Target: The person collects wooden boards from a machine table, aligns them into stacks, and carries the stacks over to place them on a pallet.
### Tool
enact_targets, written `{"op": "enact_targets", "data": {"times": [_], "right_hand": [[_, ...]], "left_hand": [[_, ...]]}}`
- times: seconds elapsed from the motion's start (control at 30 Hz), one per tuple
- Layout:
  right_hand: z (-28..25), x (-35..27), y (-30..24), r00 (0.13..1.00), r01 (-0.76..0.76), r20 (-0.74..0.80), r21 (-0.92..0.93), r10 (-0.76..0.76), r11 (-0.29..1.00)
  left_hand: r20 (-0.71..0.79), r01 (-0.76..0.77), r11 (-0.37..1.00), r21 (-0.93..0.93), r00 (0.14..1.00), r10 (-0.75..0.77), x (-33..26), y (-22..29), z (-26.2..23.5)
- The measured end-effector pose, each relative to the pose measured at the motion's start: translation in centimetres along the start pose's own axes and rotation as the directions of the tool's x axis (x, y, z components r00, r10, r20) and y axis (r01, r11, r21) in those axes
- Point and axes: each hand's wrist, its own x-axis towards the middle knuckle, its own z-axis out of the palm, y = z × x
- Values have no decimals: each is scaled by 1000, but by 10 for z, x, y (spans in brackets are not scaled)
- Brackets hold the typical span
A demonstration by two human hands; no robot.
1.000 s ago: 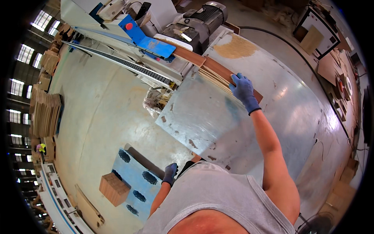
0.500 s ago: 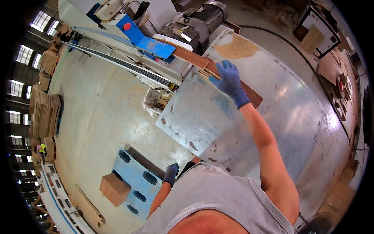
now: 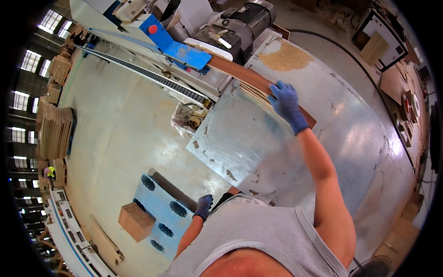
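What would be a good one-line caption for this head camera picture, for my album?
Right hand in a blue glove pressing on a stack of thin wooden strips on a metal machine table; gloved left hand hangs low.

1. The person wears a grey top with no sleeves.
2. The top has wide arm holes, and its cloth shows soft folds across the back.
3. Both arms are bare from shoulder to wrist.
4. The right hand wears a blue glove that ends in a cuff at the wrist.
5. The left hand wears a glove too, blue but darker looking.
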Motion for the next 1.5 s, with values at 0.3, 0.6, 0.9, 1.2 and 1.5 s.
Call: {"op": "enact_targets", "data": {"times": [0.3,0.6,0.9,1.2,1.5], "right_hand": [[-108,-87,48,960,-158,222,-79,172,984],[-39,41,77,527,-667,850,418,-7,617],[-21,38,58,307,-896,949,312,-67,316],[6,-46,-43,278,-727,899,428,-339,537],[18,-133,-137,282,-677,852,503,-442,538]], "left_hand": [[40,-48,996,73,998,45,5,19,15],[-74,-115,991,61,990,119,-13,35,31],[-92,-44,999,-11,995,43,-42,-4,38],[26,-45,826,-562,997,72,-22,27,28],[204,25,471,-882,921,333,-52,128,19]]}}
